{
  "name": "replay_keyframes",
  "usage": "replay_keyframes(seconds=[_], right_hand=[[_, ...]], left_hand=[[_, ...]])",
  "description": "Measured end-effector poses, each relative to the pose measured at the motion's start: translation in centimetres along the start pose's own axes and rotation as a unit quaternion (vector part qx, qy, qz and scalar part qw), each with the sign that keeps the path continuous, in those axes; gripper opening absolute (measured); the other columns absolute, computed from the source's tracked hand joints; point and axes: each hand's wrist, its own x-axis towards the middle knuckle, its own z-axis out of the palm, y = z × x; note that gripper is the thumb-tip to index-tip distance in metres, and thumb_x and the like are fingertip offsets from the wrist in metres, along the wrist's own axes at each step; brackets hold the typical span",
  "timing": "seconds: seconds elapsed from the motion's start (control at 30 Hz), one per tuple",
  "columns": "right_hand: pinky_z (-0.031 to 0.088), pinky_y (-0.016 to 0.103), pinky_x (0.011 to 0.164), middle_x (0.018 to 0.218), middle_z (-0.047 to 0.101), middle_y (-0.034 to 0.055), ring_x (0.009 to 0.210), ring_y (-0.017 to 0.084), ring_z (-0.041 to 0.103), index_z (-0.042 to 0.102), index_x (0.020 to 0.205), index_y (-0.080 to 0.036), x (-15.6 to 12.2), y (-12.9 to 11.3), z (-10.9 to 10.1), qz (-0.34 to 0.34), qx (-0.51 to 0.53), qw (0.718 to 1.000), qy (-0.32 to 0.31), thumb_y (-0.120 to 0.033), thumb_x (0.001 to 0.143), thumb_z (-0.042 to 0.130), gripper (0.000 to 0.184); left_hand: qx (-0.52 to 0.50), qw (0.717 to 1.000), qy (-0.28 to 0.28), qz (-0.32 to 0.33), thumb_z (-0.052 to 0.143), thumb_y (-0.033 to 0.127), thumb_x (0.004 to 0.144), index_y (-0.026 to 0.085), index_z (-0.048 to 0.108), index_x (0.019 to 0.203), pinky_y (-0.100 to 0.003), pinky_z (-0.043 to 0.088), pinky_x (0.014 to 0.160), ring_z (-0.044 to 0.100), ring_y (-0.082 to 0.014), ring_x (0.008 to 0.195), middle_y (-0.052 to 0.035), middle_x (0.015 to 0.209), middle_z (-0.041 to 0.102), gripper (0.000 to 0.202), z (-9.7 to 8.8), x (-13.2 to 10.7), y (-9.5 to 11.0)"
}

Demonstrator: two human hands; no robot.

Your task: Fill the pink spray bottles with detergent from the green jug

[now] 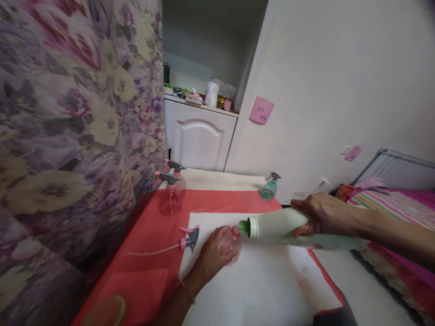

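Note:
A clear pink spray bottle body (237,249) with its top off stands on the white sheet, and my left hand (215,249) is wrapped round it. My right hand (314,215) grips a large pale green bottle (277,226) tipped nearly on its side. The green spout (244,227) of that bottle is right at the small bottle's mouth. Whether liquid is flowing I cannot tell. Left of my left hand lies a grey and pink spray head (190,239) with its thin tube (154,250) stretched out over the red cloth.
Two pink spray bottles (170,201) stand at the table's back left, a teal one (269,189) at the back right. Behind are a white cabinet (200,133) and wall; a floral curtain (78,113) hangs left. A bed (390,199) is at right.

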Motion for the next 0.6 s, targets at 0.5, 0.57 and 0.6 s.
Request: replay_keyframes(seconds=[0.5, 0.57, 0.6], right_hand=[[0.029, 0.026, 0.048, 0.062, 0.066, 0.0064, 0.051, 0.019, 0.061, 0.057, 0.082, -0.019, -0.05, 0.27, 0.33, 0.005, -0.012, 1.000, -0.007, -0.074, 0.081, 0.049, 0.055], [0.029, 0.026, 0.048, 0.062, 0.066, 0.0061, 0.051, 0.019, 0.060, 0.057, 0.082, -0.019, -0.05, 0.22, 0.21, 0.004, -0.009, 1.000, -0.006, -0.073, 0.081, 0.049, 0.055], [0.029, 0.026, 0.048, 0.062, 0.066, 0.0061, 0.051, 0.018, 0.060, 0.057, 0.082, -0.019, -0.07, 0.16, 0.12, 0.003, -0.008, 1.000, -0.005, -0.073, 0.081, 0.049, 0.055]], left_hand=[[-0.004, 1.000, 0.000, 0.009, 0.064, 0.014, 0.068, 0.024, 0.056, 0.122, -0.042, 0.043, 0.106, 0.056, -0.0267, 0.121, -0.0091, 0.127, 0.061, 0.056, 0.14, -0.03, -0.29], [-0.007, 1.000, 0.000, 0.010, 0.065, 0.014, 0.069, 0.024, 0.055, 0.123, -0.041, 0.043, 0.106, 0.056, -0.0261, 0.121, -0.0090, 0.128, 0.061, 0.056, 0.19, -0.01, -0.47], [-0.009, 1.000, 0.000, 0.010, 0.065, 0.014, 0.069, 0.025, 0.055, 0.123, -0.041, 0.043, 0.106, 0.056, -0.0257, 0.121, -0.0088, 0.129, 0.060, 0.056, 0.20, 0.00, -0.54]])
